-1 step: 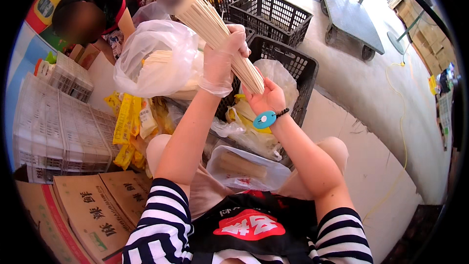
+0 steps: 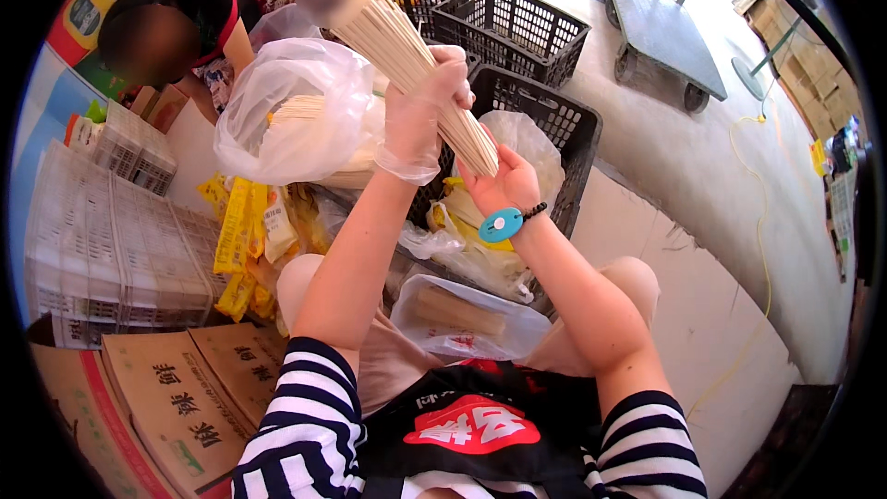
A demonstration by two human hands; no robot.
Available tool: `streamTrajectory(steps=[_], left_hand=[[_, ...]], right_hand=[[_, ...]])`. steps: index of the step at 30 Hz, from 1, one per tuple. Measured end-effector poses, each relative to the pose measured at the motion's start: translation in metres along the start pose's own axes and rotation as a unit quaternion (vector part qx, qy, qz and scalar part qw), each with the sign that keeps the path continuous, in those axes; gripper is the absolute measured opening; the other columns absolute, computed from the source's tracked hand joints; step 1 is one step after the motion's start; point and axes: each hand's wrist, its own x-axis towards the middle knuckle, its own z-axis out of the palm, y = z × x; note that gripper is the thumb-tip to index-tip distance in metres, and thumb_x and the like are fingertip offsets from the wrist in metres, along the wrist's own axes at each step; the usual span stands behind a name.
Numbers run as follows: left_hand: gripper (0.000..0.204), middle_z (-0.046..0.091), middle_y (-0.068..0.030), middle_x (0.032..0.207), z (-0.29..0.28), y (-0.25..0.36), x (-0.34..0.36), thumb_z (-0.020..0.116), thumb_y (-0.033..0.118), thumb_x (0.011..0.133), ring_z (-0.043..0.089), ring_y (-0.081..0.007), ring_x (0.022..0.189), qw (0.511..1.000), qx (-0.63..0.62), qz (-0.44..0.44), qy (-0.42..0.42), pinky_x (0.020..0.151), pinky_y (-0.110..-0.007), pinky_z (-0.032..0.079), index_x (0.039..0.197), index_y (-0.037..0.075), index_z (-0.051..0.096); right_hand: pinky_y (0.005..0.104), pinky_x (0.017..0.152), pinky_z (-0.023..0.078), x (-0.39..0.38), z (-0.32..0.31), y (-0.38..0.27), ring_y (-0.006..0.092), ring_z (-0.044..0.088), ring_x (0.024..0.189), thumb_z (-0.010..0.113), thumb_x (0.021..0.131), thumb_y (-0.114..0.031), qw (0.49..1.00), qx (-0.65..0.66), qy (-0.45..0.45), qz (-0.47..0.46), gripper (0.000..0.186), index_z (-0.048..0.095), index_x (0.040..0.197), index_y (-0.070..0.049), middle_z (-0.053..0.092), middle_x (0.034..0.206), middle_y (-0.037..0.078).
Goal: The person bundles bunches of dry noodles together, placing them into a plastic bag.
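A bundle of long, thin, pale sticks point(image 2: 393, 42) slants from the upper left down toward the middle of the view. My left hand point(image 2: 427, 111), in a clear thin glove, is wrapped round its lower half. At the bundle's lower end, my right hand point(image 2: 506, 187) holds it between thumb and fingers, partly hidden by the sticks. A blue oval tag point(image 2: 500, 225) on a dark beaded band circles my right wrist. Beside my left hand, a clear plastic bag point(image 2: 268, 152) holds more pale sticks. Between my knees lies a white tray-like container point(image 2: 527, 325) with pale sticks inside.
Black crates point(image 2: 577, 115) stand ahead, the nearest holding plastic bags. Yellow packets point(image 2: 242, 231), white plastic baskets point(image 2: 83, 222) and cardboard boxes point(image 2: 176, 397) are at my left. Another person point(image 2: 217, 14) bends at the upper left. A flat trolley point(image 2: 661, 37) stands far right; a yellow cord point(image 2: 765, 249) crosses the floor.
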Motion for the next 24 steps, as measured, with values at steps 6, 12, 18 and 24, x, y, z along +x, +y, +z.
streamTrajectory(steps=[6, 12, 18, 24], left_hand=[[0.021, 0.055, -0.0017, 0.064, -0.001, -0.021, -0.013, 0.063, 0.009, 0.078, 0.053, -0.0101, 0.059, 0.998, 0.037, -0.041, -0.019, 0.055, -0.024, 0.045, 0.096, 0.001, 0.059], [0.014, 0.051, -0.0023, 0.062, -0.013, -0.015, 0.000, 0.062, 0.016, 0.082, 0.052, -0.0132, 0.057, 0.995, 0.016, -0.096, 0.013, 0.060, -0.027, 0.046, 0.083, 0.007, 0.051], [0.015, 0.052, -0.0025, 0.060, -0.020, -0.028, 0.001, 0.063, 0.017, 0.082, 0.051, -0.0133, 0.055, 0.988, -0.011, -0.154, 0.022, 0.055, -0.027, 0.045, 0.076, 0.009, 0.053], [0.015, 0.053, -0.0031, 0.060, -0.011, -0.030, 0.000, 0.065, 0.018, 0.081, 0.052, -0.0135, 0.055, 0.982, 0.018, -0.177, 0.068, 0.053, -0.027, 0.045, 0.081, 0.007, 0.054]], right_hand=[[0.0431, 0.098, 0.042, 0.005, 0.002, 0.001, 0.0289, 0.050, 0.111, 0.034, 0.096, -0.019, 1.000, 0.019, -0.004, 0.001, 0.034, 0.045, 0.121, 0.001, 0.054, 0.116, 0.016], [0.0352, 0.093, 0.040, 0.007, -0.002, -0.017, 0.0222, 0.053, 0.109, 0.039, 0.093, -0.043, 0.979, -0.198, 0.034, 0.041, 0.051, 0.049, 0.124, -0.004, 0.055, 0.119, 0.011], [0.0317, 0.084, 0.046, -0.008, 0.032, -0.021, 0.0156, 0.057, 0.096, 0.067, 0.080, -0.036, 0.699, -0.702, -0.113, -0.082, 0.062, 0.043, 0.124, 0.000, 0.059, 0.105, 0.011], [0.0268, 0.054, 0.048, -0.009, 0.025, -0.006, 0.0116, 0.057, 0.059, 0.065, 0.076, -0.013, 0.754, -0.649, -0.098, -0.029, 0.033, 0.048, 0.102, 0.000, 0.057, 0.077, 0.005]])
